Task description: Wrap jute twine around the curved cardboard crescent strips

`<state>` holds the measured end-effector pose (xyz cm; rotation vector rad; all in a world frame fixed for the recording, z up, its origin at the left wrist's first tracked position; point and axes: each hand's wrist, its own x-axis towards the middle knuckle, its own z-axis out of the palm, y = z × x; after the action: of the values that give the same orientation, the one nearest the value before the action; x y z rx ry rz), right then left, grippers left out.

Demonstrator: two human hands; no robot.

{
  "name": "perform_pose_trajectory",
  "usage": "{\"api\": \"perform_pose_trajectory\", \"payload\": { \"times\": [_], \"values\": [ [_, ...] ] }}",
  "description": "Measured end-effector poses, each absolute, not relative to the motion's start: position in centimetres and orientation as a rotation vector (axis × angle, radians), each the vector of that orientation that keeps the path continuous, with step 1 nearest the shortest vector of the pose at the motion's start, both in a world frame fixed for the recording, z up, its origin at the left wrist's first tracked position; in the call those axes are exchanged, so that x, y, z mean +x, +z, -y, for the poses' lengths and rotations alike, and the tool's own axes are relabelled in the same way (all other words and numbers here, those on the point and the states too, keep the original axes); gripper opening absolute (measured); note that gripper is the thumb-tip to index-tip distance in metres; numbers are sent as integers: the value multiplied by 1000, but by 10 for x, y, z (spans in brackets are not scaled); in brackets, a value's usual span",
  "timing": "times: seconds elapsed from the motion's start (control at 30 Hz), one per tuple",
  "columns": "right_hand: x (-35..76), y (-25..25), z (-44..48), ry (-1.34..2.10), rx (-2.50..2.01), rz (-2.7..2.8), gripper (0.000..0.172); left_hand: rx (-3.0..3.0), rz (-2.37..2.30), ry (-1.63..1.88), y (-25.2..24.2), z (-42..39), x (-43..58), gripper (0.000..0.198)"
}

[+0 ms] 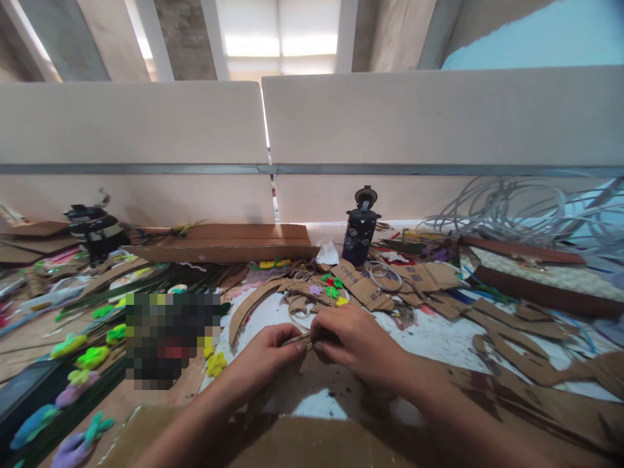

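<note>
Both my hands meet low in the middle of the view, pinching a thin brown strip [304,338] that looks wrapped in twine. My left hand [273,357] has its thumb and fingers closed on the strip's left part. Fingers of my right hand [348,341] curl over its other end and hide much of it. Just beyond them lies a twine-covered curved piece [299,286] with small purple, red, green and yellow fuzzy flowers [332,282]. Whether it joins the strip I cannot tell. A curved cardboard strip [251,305] arches to its left.
Behind stand a dark open-lidded bottle [361,231] and a long cardboard piece [229,244]. Cardboard scraps [517,344], a tape-like ring [385,276] and a brown-trimmed bag [541,276] lie right. Fuzzy flowers [92,356] and a second bottle [95,231] are left. A white partition [414,123] closes the back.
</note>
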<state>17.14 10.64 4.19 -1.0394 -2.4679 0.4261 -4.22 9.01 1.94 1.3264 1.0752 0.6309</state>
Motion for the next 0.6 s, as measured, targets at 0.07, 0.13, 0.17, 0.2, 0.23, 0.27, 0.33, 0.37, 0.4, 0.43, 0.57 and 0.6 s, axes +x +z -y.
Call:
{"api": "perform_pose_trajectory", "payload": {
  "times": [0.07,0.13,0.17,0.2,0.23,0.27,0.33,0.37,0.4,0.43,0.57,0.6],
  "values": [
    [171,42,-106,436,-1038,2460,12,1346,-1077,624,19,-90,-42,28],
    [169,41,-104,430,-1034,2454,13,1372,-1076,611,18,-91,-42,30],
    [169,41,-104,428,-1034,2449,14,1387,-1074,599,17,-91,-42,31],
    [168,41,-104,437,-1034,2441,14,1397,-1072,590,17,-91,-42,32],
    [168,41,-104,464,-1035,2429,14,1405,-1072,582,16,-91,-42,33],
    [169,42,-104,513,-1037,2408,15,1408,-1074,577,16,-91,-42,34],
    [172,43,-107,650,-1042,2342,16,1402,-1088,588,16,-92,-42,35],
    [174,43,-108,722,-1052,2296,17,1394,-1094,600,15,-92,-42,35],
    [176,43,-110,791,-1064,2249,17,1385,-1099,612,15,-92,-43,35],
    [178,43,-113,851,-1078,2207,18,1375,-1100,623,15,-92,-43,34],
    [181,38,-118,976,-1137,2150,28,1345,-1106,629,14,-93,-45,32],
    [181,36,-118,986,-1146,2156,30,1352,-1105,625,14,-93,-45,31]
  ]
}}
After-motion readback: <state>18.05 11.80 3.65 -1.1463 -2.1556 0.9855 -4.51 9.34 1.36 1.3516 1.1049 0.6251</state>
